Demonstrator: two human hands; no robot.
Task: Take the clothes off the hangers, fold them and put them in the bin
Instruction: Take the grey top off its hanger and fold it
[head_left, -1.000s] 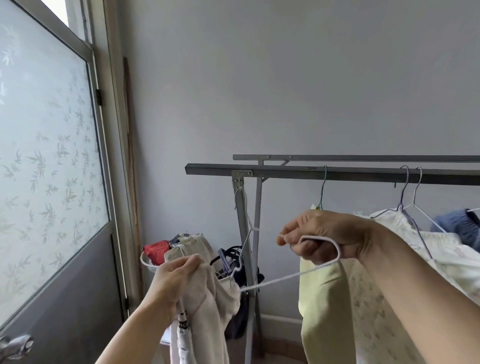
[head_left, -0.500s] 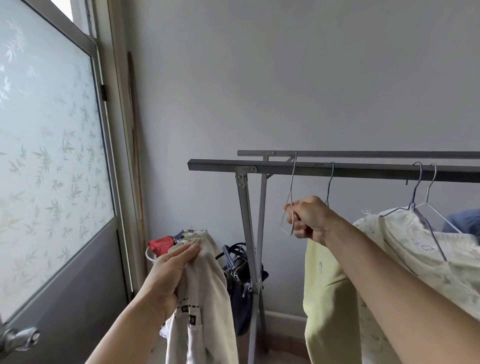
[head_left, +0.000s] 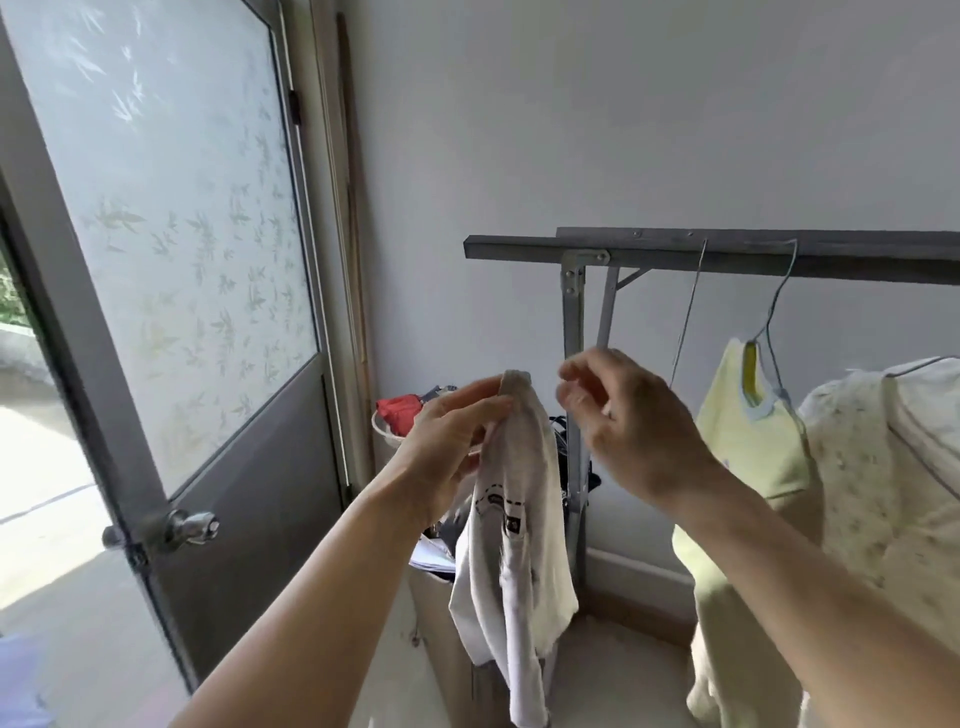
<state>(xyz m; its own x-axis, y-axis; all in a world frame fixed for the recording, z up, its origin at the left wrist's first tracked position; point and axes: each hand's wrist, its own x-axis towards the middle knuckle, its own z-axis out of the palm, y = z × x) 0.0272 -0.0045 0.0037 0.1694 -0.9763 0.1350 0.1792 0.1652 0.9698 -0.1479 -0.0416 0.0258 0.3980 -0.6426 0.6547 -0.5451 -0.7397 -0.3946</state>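
Observation:
My left hand (head_left: 447, 436) grips the top of a cream-white garment (head_left: 514, 525) with a dark print, which hangs down in front of me. My right hand (head_left: 628, 421) is just to its right, blurred, fingers loosely curled and holding nothing. Behind it an empty wire hanger (head_left: 688, 306) hangs on the dark metal rail (head_left: 727, 254). Further right on the rail hang a pale yellow top (head_left: 748, 441) on a wire hanger and a cream patterned garment (head_left: 883, 457).
A white basket (head_left: 384, 428) with a red item (head_left: 397, 408) sits behind my left hand, low by the wall. The rack's grey leg (head_left: 571, 364) stands between the hands. A door (head_left: 171, 249) with frosted glass and a round knob (head_left: 189, 525) is at the left.
My right hand hooked the empty hanger on the rail, let go of it and came down toward the garment. My left hand lifted the garment higher.

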